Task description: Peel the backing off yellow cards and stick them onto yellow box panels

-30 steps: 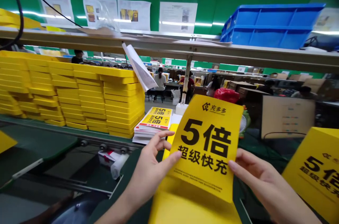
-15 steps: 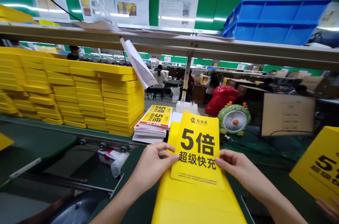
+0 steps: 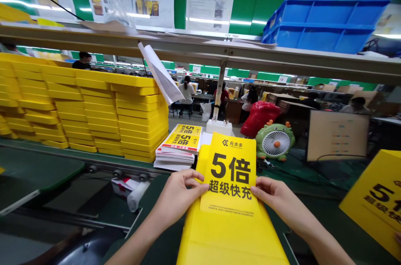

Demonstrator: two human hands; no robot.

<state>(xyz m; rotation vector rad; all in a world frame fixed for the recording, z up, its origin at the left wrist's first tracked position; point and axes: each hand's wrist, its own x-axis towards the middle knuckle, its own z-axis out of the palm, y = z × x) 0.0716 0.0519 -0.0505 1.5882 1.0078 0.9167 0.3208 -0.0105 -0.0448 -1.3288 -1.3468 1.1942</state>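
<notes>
The bottom edge cuts off our forearms and the near end of the yellow box (image 3: pixel 230 240) in front of us. The yellow printed sheet (image 3: pixel 232 164) over it hides much of the box's far part, and the small lines along the sheet's near edge are too fine to read. At right, the frame cuts through a printed carton (image 3: pixel 372 202); only a sliver of another person's hand (image 3: pixel 397 236) shows there.

On the shelf (image 3: pixel 188 47) at upper right sits a blue plastic crate (image 3: pixel 326 24); its side hides the inside. The red bag (image 3: pixel 260 118) in the background does not let us see in either. At left, shallow yellow boxes (image 3: pixel 138 118) stand in stacked columns.

The sheet's long axis runs away from us, roughly in line with the box's. Its print is upright to us: logo at the far end, then a large "5倍". Our left hand (image 3: pixel 179 195) pinches its left edge narrowly between thumb and fingers; our right hand (image 3: pixel 276 197) pinches its right edge likewise. We cannot tell whether it lies flush on the box. Beyond our left hand is a printed stack (image 3: pixel 183 139) showing 2 "5倍" marks; beyond our right, a green fan (image 3: pixel 275 141).
</notes>
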